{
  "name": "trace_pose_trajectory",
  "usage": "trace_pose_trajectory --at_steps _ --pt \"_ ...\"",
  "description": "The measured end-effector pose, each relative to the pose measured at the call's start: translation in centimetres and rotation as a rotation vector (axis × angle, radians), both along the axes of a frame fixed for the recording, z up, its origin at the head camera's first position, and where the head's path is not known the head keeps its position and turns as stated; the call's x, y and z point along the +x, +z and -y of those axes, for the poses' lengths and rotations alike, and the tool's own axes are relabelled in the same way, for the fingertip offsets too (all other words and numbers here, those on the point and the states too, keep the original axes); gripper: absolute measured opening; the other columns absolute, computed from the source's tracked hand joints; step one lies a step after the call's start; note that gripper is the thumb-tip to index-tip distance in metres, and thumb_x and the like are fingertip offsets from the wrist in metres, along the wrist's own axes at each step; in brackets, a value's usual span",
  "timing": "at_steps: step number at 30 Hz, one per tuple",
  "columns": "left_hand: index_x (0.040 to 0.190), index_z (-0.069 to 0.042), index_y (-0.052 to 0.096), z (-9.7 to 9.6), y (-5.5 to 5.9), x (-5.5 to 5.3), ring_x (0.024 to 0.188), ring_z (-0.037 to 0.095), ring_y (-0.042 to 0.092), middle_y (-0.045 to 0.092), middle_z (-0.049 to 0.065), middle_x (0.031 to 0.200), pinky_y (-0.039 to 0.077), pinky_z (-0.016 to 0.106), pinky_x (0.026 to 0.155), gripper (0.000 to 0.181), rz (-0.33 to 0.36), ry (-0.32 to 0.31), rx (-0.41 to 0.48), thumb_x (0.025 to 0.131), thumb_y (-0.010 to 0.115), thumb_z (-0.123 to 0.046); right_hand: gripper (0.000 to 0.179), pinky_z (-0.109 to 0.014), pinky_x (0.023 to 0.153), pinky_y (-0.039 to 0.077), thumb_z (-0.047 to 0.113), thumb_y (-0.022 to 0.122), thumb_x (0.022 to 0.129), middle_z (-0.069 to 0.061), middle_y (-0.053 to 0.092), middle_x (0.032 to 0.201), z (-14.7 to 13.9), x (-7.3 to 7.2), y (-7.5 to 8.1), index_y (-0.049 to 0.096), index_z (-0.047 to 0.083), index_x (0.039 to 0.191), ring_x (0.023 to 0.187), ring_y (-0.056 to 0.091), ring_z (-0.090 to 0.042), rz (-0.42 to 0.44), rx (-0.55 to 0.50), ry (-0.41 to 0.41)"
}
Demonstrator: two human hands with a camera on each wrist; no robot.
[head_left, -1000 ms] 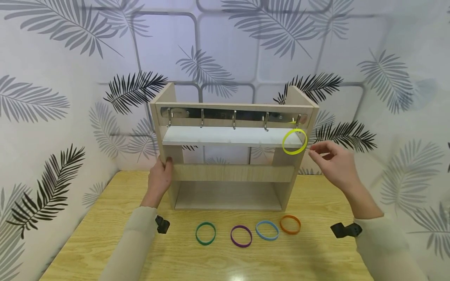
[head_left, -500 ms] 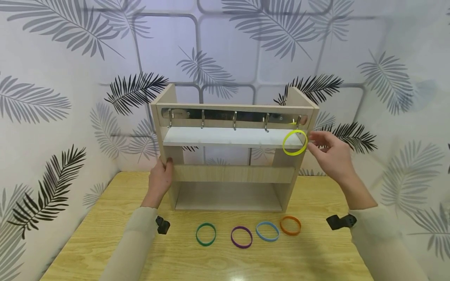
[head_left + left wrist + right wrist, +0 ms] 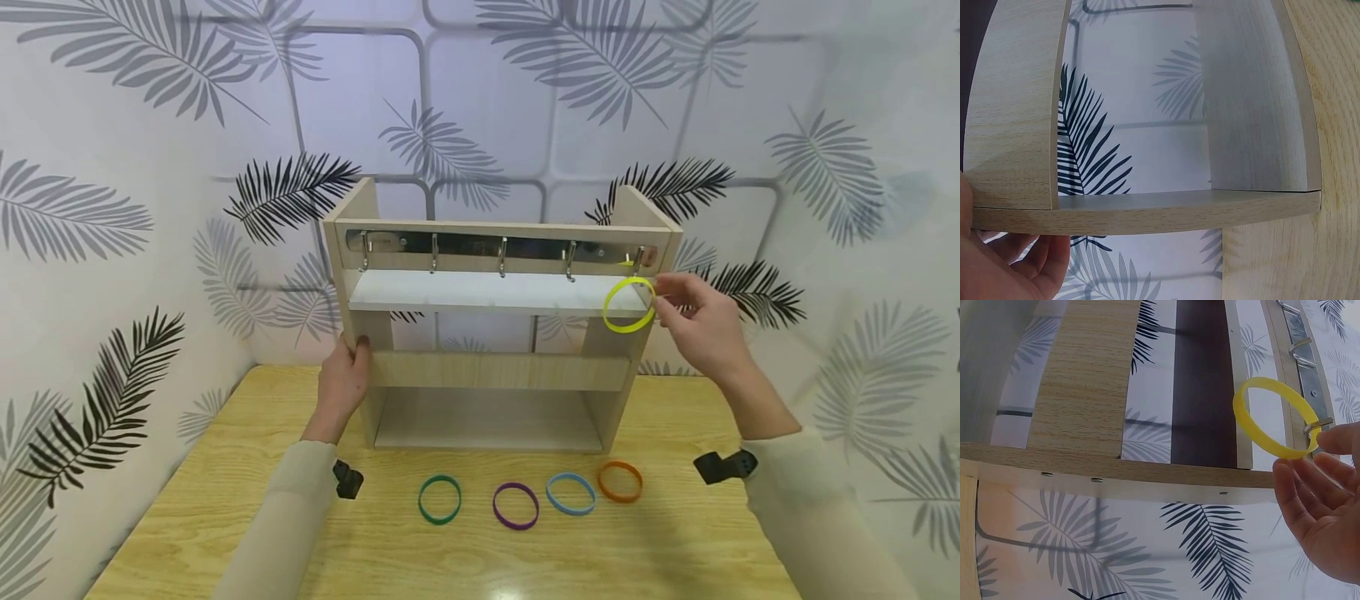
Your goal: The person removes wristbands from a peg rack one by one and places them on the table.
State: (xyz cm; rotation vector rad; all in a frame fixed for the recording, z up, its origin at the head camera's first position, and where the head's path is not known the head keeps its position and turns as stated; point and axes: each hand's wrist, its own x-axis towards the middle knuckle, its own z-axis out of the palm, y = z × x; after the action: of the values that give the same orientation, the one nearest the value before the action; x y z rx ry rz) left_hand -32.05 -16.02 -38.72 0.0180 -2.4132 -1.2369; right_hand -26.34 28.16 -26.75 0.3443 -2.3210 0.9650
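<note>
A pale wooden shelf unit (image 3: 495, 371) stands upright on the table, with a metal rail of several hooks (image 3: 502, 254) along its top front board. My left hand (image 3: 343, 379) grips its left side panel (image 3: 1147, 215), thumb at the front edge and fingers around the outer face. A yellow silicone wristband (image 3: 629, 305) hangs from the rightmost hook (image 3: 1319, 425). At the band's right edge is my right hand (image 3: 705, 325), its thumb and fingers apart and loosely bent. In the right wrist view its fingertips (image 3: 1284, 467) are right at the yellow band.
On the table (image 3: 360, 558) in front of the unit lie a green wristband (image 3: 439, 522), a purple wristband (image 3: 516, 527), a light blue wristband (image 3: 570, 510) and an orange wristband (image 3: 619, 500). A leaf-patterned wall (image 3: 487, 100) rises behind.
My right hand has moved left and slightly up, bringing its fingertips to the yellow wristband's edge. The band still hangs on the hook, and my left hand keeps its grip.
</note>
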Motion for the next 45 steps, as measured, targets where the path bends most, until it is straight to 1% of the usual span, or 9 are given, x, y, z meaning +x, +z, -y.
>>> trace_pose_trajectory --at_steps 3,11,17,21,25,32,37,40,45 --pt "0.133 -0.002 0.045 0.1 -0.1 -0.2 0.1 0.044 0.058 0.058 0.028 0.117 0.044 0.056 0.079 0.053 -0.005 -0.005 -0.003 0.1 0.03 -0.041 0.029 -0.013 0.066 0.042 0.017 0.058 0.094 -0.015 0.063 0.104 0.1 -0.1 0.1 0.06 0.002 0.119 0.086 0.053 -0.009 -0.014 0.016 0.018" --pt "0.137 -0.003 0.042 0.1 -0.2 -0.2 0.1 0.042 0.058 0.057 0.028 0.119 0.045 0.055 0.078 0.055 -0.001 -0.026 -0.007 0.101 0.028 -0.043 0.025 -0.017 0.066 0.039 0.016 0.06 0.093 -0.012 0.065 0.098 0.2 -0.2 0.1 0.063 0.004 0.116 0.081 0.052 -0.009 -0.047 0.069 0.009" --pt "0.137 -0.002 0.042 0.1 -0.3 -0.1 0.1 0.042 0.059 0.057 0.028 0.12 0.046 0.055 0.077 0.055 0.002 -0.021 -0.005 0.101 0.029 -0.042 0.023 -0.014 0.061 0.043 0.011 0.061 0.092 -0.012 0.065 0.095 0.2 -0.3 0.0 0.063 0.001 0.113 0.073 0.055 -0.01 -0.066 0.035 0.024" --pt "0.136 -0.004 0.043 0.1 -0.4 -0.2 0.098 0.041 0.059 0.058 0.028 0.118 0.046 0.055 0.076 0.055 0.004 -0.016 0.004 0.101 0.028 -0.044 0.021 -0.013 0.06 0.045 0.007 0.061 0.091 -0.014 0.064 0.095 0.3 -0.2 0.4 0.063 -0.002 0.111 0.073 0.056 -0.005 -0.096 -0.007 0.047" --pt "0.135 -0.004 0.044 0.2 -0.5 -0.2 0.098 0.042 0.059 0.058 0.028 0.118 0.045 0.055 0.076 0.055 0.003 -0.014 0.009 0.1 0.029 -0.044 0.021 -0.012 0.063 0.046 0.006 0.06 0.092 -0.014 0.063 0.097 0.7 0.3 0.7 0.062 -0.003 0.111 0.076 0.055 0.0 -0.114 -0.039 0.063" --pt "0.137 -0.004 0.041 0.3 -0.9 0.2 0.098 0.041 0.059 0.057 0.029 0.119 0.046 0.054 0.076 0.056 0.02 -0.024 0.017 0.101 0.028 -0.044 0.019 -0.012 0.062 0.046 0.004 0.063 0.089 -0.013 0.065 0.094 1.3 1.6 0.3 0.065 -0.003 0.107 0.069 0.059 -0.008 -0.181 -0.035 0.087" --pt "0.135 -0.003 0.043 0.2 -1.1 0.2 0.097 0.04 0.059 0.058 0.029 0.118 0.046 0.054 0.075 0.055 0.012 -0.017 0.01 0.101 0.028 -0.043 0.018 -0.011 0.062 0.045 0.001 0.064 0.088 -0.013 0.066 0.094 1.5 2.5 -0.4 0.065 -0.002 0.106 0.068 0.057 -0.001 -0.199 -0.008 0.115" --pt "0.137 -0.003 0.042 0.1 -1.0 0.1 0.097 0.04 0.059 0.058 0.029 0.117 0.047 0.054 0.075 0.055 0.009 -0.021 0.013 0.101 0.028 -0.043 0.019 -0.011 0.063 0.045 -0.003 0.064 0.086 -0.013 0.066 0.093 1.5 2.9 -0.9 0.065 -0.003 0.105 0.069 0.057 0.0 -0.214 -0.002 0.14" --pt "0.134 -0.002 0.044 0.0 -0.4 -0.1 0.097 0.04 0.059 0.058 0.029 0.116 0.046 0.054 0.076 0.054 0.002 -0.005 0.015 0.1 0.03 -0.043 0.022 -0.012 0.064 0.046 -0.005 0.066 0.084 -0.012 0.067 0.094 1.9 3.4 -1.2 0.065 -0.002 0.106 0.071 0.059 -0.007 -0.193 -0.003 0.167"
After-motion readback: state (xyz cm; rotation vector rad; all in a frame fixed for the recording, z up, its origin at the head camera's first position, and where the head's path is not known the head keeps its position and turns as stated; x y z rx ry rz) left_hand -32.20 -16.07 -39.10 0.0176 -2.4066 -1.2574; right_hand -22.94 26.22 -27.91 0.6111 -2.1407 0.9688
